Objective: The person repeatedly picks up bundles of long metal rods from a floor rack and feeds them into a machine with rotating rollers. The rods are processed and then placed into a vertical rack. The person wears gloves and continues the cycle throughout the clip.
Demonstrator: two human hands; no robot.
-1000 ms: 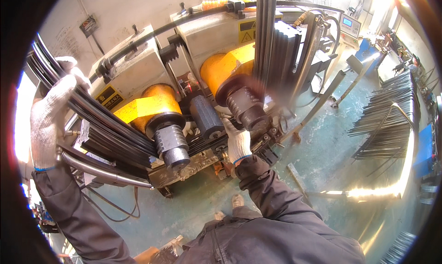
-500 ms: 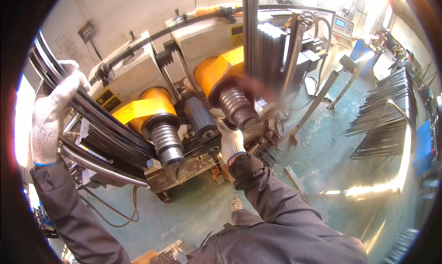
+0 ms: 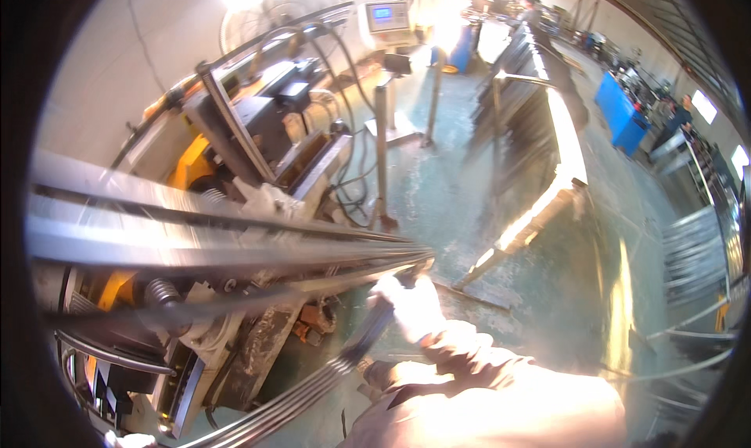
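My right hand (image 3: 411,301), in a white glove, is closed around a bundle of long dark metal strips (image 3: 301,387) near the middle of the view. From it the strips slant down and left to the lower edge. Only a little of my left hand (image 3: 129,440), also gloved, shows at the bottom left; its fingers are cut off. Wide, shiny metal bars (image 3: 195,233), smeared by motion, stretch from the left rim to just above my right hand. They cover part of the bending machine, whose ridged roller (image 3: 163,293) shows below them.
A control box with a lit screen (image 3: 385,16) stands beyond the machine. To the right, a rack frame (image 3: 565,135) holds many long dark rods. Farther right are a blue cabinet (image 3: 622,113) and a person (image 3: 677,123). Hoses (image 3: 356,135) hang beside the machine.
My view has swung right. My right hand has left the machine's rollers and now grips the strips. The left hand has dropped to the lower left edge, and the bars sweep across the view.
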